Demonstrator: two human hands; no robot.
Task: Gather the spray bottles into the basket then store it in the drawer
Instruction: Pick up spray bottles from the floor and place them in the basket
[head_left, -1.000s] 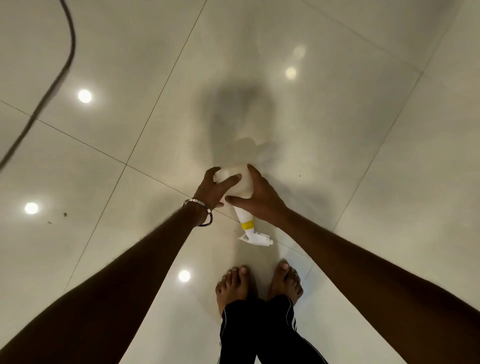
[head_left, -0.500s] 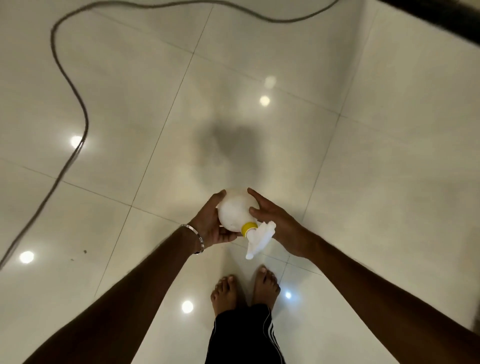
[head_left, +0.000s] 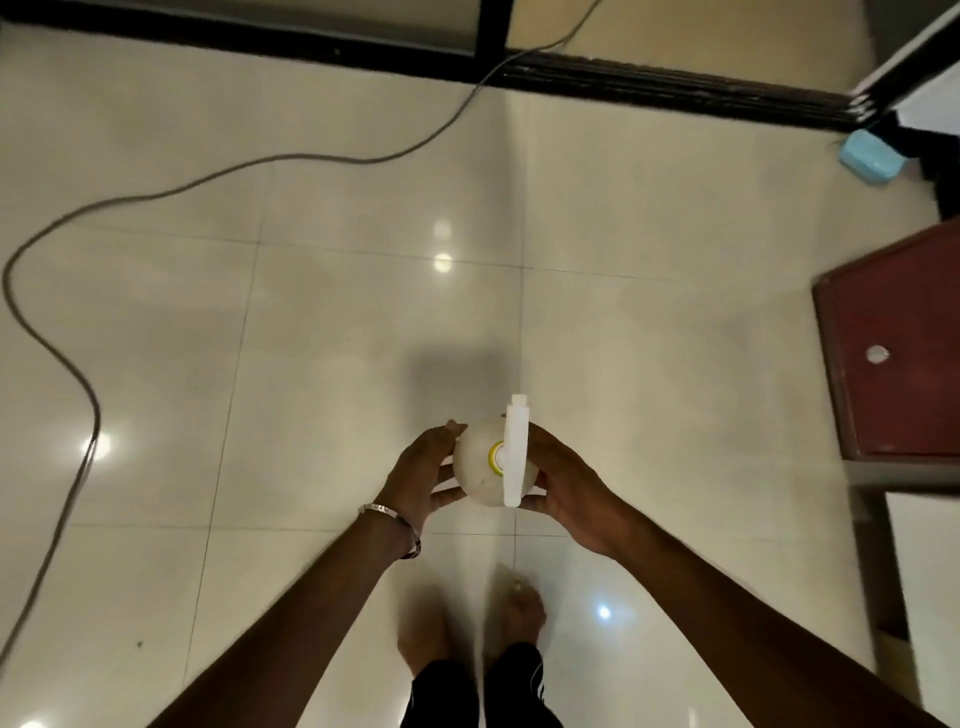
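Cradling the white spray bottle at lower centre between left hand and right hand, fingers curled round it, the person is gathering; no basket is showing, so finding it comes next.

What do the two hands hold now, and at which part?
A white spray bottle, by its round body: left hand on one side, right hand on the other.

Glossy tile floor w/ grey cable, blue box, bare feet
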